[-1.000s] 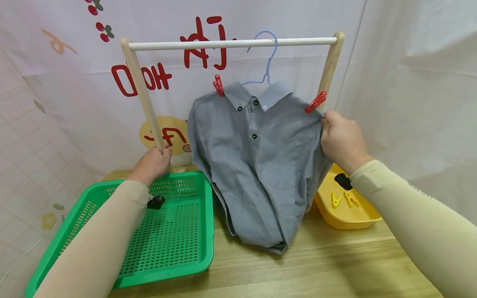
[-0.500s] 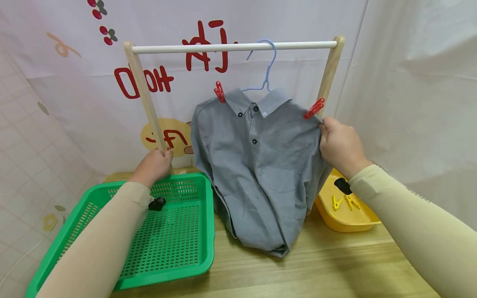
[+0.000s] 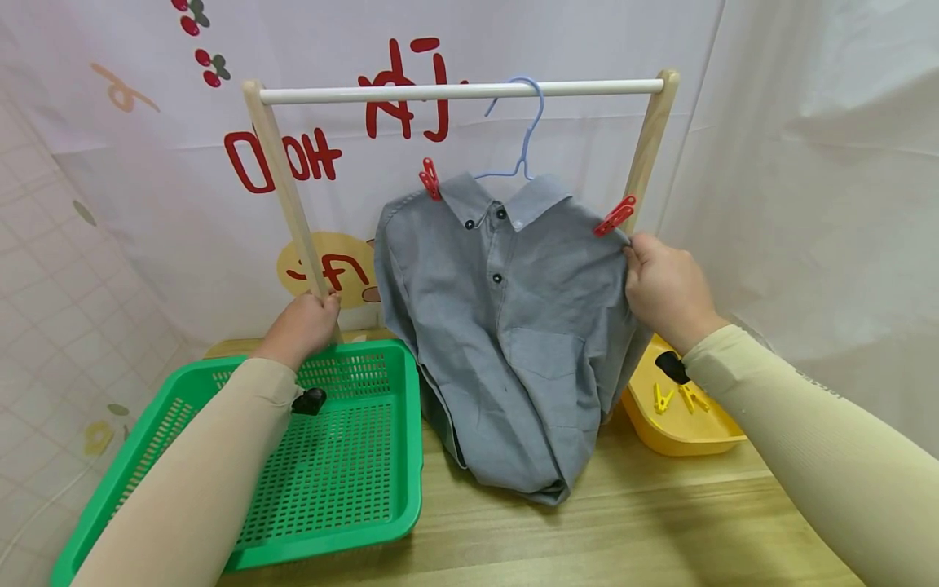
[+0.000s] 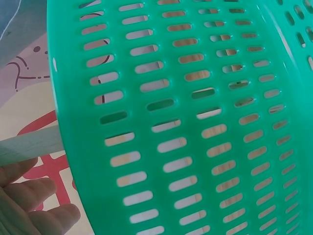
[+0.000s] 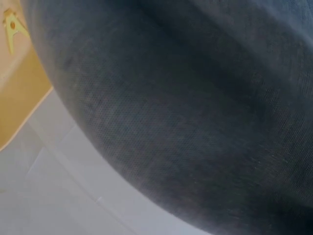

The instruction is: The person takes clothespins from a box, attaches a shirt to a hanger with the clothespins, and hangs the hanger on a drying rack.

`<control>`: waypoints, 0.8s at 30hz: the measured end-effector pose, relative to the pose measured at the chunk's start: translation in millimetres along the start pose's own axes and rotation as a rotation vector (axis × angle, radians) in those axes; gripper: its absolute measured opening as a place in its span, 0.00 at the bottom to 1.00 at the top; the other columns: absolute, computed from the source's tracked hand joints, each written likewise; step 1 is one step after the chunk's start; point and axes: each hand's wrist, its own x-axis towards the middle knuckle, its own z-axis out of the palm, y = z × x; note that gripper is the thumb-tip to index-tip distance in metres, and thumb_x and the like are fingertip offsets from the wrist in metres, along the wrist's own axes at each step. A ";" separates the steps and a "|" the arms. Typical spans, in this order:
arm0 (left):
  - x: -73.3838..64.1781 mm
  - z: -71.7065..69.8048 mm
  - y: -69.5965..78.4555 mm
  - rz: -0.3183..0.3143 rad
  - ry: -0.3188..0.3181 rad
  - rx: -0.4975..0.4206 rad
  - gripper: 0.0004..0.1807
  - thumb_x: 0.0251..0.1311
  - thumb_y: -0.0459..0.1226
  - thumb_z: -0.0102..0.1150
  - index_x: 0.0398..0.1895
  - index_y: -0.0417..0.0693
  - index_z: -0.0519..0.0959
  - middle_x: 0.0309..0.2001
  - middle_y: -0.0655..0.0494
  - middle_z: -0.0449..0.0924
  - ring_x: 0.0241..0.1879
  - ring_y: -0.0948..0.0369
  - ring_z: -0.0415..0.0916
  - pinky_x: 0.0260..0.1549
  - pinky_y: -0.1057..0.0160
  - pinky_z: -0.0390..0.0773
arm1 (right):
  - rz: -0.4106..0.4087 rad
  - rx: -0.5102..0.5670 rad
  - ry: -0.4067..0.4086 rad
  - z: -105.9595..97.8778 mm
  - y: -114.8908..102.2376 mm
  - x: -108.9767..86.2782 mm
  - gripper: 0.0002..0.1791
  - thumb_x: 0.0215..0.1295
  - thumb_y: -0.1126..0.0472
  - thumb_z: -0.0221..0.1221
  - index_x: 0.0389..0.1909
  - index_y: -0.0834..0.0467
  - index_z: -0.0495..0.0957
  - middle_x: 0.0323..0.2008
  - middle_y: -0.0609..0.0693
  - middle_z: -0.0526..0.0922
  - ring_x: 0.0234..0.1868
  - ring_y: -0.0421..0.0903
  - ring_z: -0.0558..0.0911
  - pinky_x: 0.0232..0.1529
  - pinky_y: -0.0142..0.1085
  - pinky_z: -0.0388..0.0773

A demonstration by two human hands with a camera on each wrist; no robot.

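A grey button-up shirt [image 3: 469,326] hangs from a blue hanger [image 3: 528,139] hooked on the white rail of a clothes rack [image 3: 352,94]. Red clothespins sit at both shoulders, a left one [image 3: 430,179] and a right one [image 3: 616,217]. My right hand [image 3: 671,285] pinches the shirt at the shoulder, just beyond the right clothespin. With my left hand [image 3: 304,326] I hold the rack's left wooden post low down; in the left wrist view its fingers [image 4: 36,196] lie beside the post [image 4: 32,144]. Grey cloth [image 5: 171,122] fills most of the right wrist view, where the right hand is hidden.
A green slotted basket [image 3: 411,481] stands at the left, under my left forearm. Behind the shirt at the right is a yellow tub [image 3: 685,448] with yellow clothespins [image 3: 663,398] in it. Everything stands on a wooden table [image 3: 513,546] before a printed cloth backdrop.
The head view has tilted, so the scene sits slightly lower. My right hand has drawn the shirt's shoulder and its clothespin a little to the left. My left hand stays on the post.
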 end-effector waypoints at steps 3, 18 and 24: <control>0.0 0.0 -0.3 -0.001 0.000 0.000 0.34 0.84 0.53 0.29 0.74 0.36 0.67 0.34 0.41 0.72 0.21 0.55 0.64 0.20 0.61 0.69 | -0.002 -0.006 -0.002 -0.2 -0.8 -0.7 0.16 0.82 0.60 0.48 0.30 0.60 0.69 0.20 0.60 0.72 0.22 0.63 0.75 0.22 0.48 0.65; 0.7 -0.5 -1.4 -0.016 -0.004 0.009 0.35 0.84 0.54 0.29 0.74 0.37 0.67 0.34 0.42 0.71 0.22 0.55 0.65 0.20 0.61 0.70 | 0.015 -0.005 -0.050 -0.2 -1.4 0.1 0.15 0.83 0.59 0.47 0.32 0.60 0.71 0.20 0.58 0.71 0.22 0.60 0.75 0.23 0.45 0.65; 0.0 -0.5 -0.9 -0.016 -0.008 -0.002 0.35 0.84 0.54 0.29 0.75 0.36 0.67 0.33 0.42 0.71 0.17 0.58 0.62 0.17 0.63 0.67 | 0.043 0.035 -0.042 -0.5 -2.1 -1.0 0.17 0.83 0.58 0.47 0.29 0.59 0.69 0.19 0.57 0.68 0.22 0.58 0.73 0.24 0.43 0.64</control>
